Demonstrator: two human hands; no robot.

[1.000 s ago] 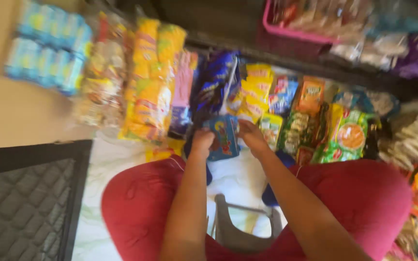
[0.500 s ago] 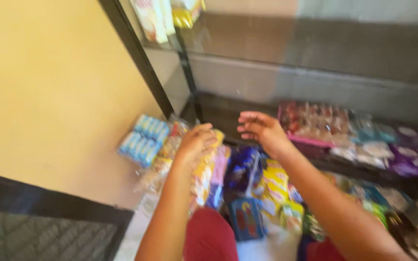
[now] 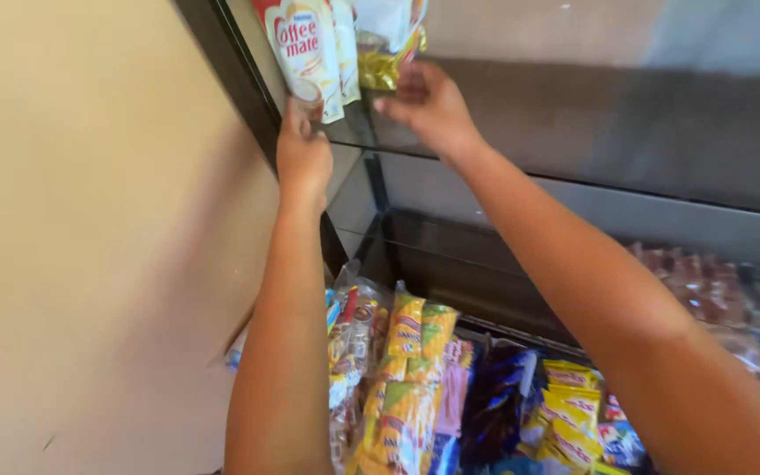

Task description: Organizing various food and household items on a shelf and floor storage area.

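You're facing a beige wall [image 3: 90,246] on your far left, with the dark frame [image 3: 248,97] of a glass shelf unit running up beside it.

Your left hand [image 3: 303,158] is reaching up to the glass shelf [image 3: 521,114], its fingers curled and pressing against the bottom edge of the white pouches [image 3: 310,48] that are standing upright at the shelf's left end. Whether those fingers are actually clamping a pouch or only touching it, you can't tell from this angle.

Just to the right, a gold packet [image 3: 389,62] is sitting tucked behind the pouches. Your right hand [image 3: 428,105] is up there too, fingers spread a little and bent, fingertips touching the lower edge of that packet; the grip is partly hidden, so it's unclear if it's closing on it.

Both forearms are stretching upward, well apart at the elbows and nearly meeting at the shelf.

Down below, between your arms, yellow snack packs [image 3: 415,369] are hanging in strips, with a dark blue bag [image 3: 503,396] beside them and more yellow packets [image 3: 573,413] further right. At far right, blurred wrapped goods [image 3: 714,290] are lying on a lower shelf.
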